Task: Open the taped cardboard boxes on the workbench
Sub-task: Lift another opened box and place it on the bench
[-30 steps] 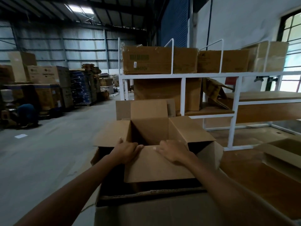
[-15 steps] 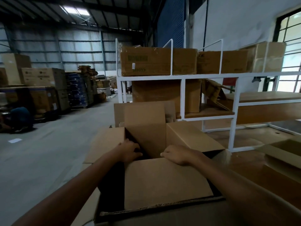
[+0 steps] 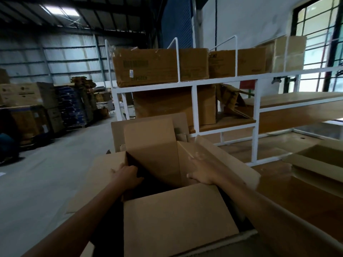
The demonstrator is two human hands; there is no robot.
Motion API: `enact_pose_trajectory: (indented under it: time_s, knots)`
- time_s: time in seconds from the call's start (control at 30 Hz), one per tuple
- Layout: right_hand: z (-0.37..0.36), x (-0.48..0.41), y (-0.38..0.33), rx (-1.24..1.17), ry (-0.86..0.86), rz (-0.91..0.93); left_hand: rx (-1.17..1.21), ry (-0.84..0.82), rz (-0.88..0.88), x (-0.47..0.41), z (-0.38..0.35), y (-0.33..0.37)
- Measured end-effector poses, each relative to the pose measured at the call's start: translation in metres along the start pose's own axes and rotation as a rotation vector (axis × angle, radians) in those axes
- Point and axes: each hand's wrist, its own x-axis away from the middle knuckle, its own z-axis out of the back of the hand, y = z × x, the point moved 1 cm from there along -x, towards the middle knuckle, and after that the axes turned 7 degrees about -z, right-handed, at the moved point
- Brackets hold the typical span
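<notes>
The cardboard box (image 3: 167,164) sat at the near end of the wooden workbench (image 3: 306,204), already open, with its four flaps turned outward. The near flap (image 3: 176,219) lay folded down toward the person, the far flap (image 3: 148,132) stood upright, and the side flaps splayed left and right.

The left hand (image 3: 128,178) reached over the left rim, fingers curled down into the dark interior; whether they gripped the wall or merely rested on it could not be told, since the fingertips were lost in shadow. The right hand (image 3: 201,173) lay flat and spread against the inner face of the right flap (image 3: 222,160), fingers extended and holding nothing, though motion blur smeared them.

The risks here looked modest. Pressing the right flap outward too hard could crease or tear it at the fold. Leaning weight on the left rim could tip or slide the box off the bench edge, because its left side appeared to overhang the floor. Another opened box (image 3: 319,160) lay near on the right, and a wide sweep of the right arm could knock it.
</notes>
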Motion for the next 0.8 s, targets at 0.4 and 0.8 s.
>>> enact_pose_trajectory:
  time_s: [0.4,0.8]
  knots:
    - [0.001,0.078,-0.013,0.123,-0.095,0.187,0.218,-0.138,-0.485,0.098,0.020,0.114]
    - [0.060,0.191,0.064,-0.260,0.197,0.232,0.277,0.129,-0.408,0.176,0.058,0.199]
